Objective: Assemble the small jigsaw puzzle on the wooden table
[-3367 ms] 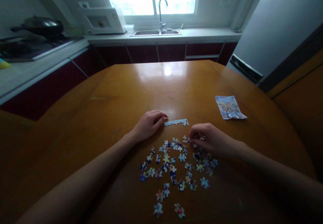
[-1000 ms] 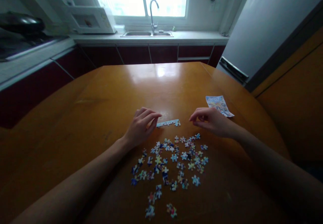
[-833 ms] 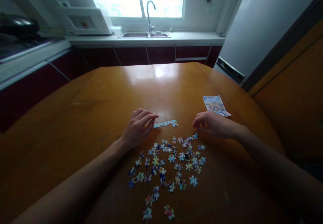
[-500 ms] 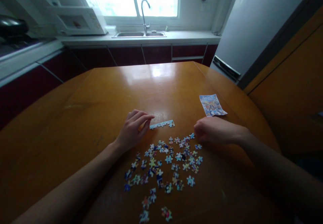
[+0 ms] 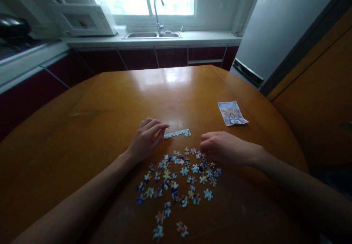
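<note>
Several joined jigsaw puzzle pieces form a pale blue strip on the table, with a short turn down at its right end. My left hand rests just left of that strip, fingers stretched out and thumb lowered, with nothing visible in it. Nearer to me lie many loose jigsaw pieces, spread out face up in mixed colours. Over the upper right of this spread, my right hand is low with curled fingers. Its fingertips point down and left, and whatever they hold or touch is hidden beneath them.
A printed picture sheet lies beyond my right hand on the brown wooden table. Behind the table run a counter with a sink, a tap and a white microwave. A grey fridge stands at the right.
My right hand reached beyond the loose pieces near the sheet, then came back down and left over them with its fingers curling in. My left hand stays by the strip. The view has swung right.
</note>
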`<action>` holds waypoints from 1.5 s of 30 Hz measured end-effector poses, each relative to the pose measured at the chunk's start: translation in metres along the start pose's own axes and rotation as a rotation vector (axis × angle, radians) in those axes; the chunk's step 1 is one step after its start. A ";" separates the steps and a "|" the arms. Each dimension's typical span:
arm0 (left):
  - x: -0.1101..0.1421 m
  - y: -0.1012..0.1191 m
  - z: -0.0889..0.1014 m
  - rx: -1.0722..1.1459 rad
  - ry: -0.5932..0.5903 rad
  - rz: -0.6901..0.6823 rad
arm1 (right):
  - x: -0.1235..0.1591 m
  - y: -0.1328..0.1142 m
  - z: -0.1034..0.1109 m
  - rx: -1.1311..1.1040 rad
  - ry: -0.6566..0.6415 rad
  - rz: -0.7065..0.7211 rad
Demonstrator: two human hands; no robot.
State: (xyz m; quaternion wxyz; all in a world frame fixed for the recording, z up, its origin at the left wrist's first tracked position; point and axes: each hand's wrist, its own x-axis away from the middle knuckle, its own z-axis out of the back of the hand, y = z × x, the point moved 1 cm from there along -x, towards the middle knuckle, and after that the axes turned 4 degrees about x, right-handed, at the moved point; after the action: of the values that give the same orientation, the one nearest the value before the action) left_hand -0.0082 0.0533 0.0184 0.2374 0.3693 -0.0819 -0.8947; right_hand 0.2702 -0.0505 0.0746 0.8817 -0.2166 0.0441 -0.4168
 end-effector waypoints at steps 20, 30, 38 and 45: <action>0.001 0.001 -0.002 0.015 -0.009 0.026 | -0.009 0.002 -0.006 -0.156 0.062 0.100; 0.000 0.003 0.000 0.013 -0.013 0.031 | -0.009 -0.016 -0.017 -0.132 -0.078 0.243; 0.000 0.002 -0.001 0.022 -0.002 0.017 | 0.010 -0.044 -0.013 -0.010 -0.166 0.237; 0.000 0.003 0.000 0.022 -0.010 0.026 | 0.015 -0.059 -0.036 0.206 -0.235 0.214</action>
State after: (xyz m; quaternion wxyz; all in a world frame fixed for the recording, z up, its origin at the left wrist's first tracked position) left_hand -0.0073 0.0509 0.0188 0.2444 0.3664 -0.0975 -0.8925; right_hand 0.2287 -0.1074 0.0680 0.9377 -0.1661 -0.0791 -0.2947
